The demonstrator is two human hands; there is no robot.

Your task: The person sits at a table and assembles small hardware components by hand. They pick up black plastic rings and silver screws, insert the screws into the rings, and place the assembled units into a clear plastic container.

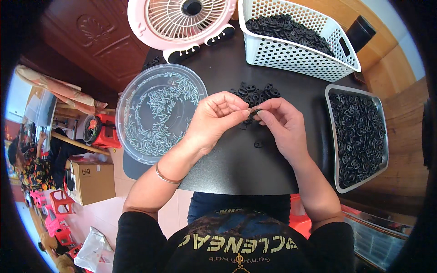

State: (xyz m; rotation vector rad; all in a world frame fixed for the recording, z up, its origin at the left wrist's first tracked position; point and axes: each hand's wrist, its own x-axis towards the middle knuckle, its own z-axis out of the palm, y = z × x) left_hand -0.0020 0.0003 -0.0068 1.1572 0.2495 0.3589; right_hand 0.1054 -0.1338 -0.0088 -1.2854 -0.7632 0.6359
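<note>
Above the dark table, my left hand and my right hand meet fingertip to fingertip. The right thumb and forefinger pinch a small black plastic piece. My left thumb and finger are pressed together right beside it; what they hold is too small and covered to name. Just beyond the fingertips lies a loose pile of black plastic pieces with holes. One single black piece rests nearer to me. Left of my left hand, a clear round tub holds many small silvery screw-like pins.
A metal-rimmed tray full of black pieces stands at the right. The white perforated basket at the far right holds more. A pink fan stands at the back, a black cylinder beside the basket. A cardboard box sits on the floor at left.
</note>
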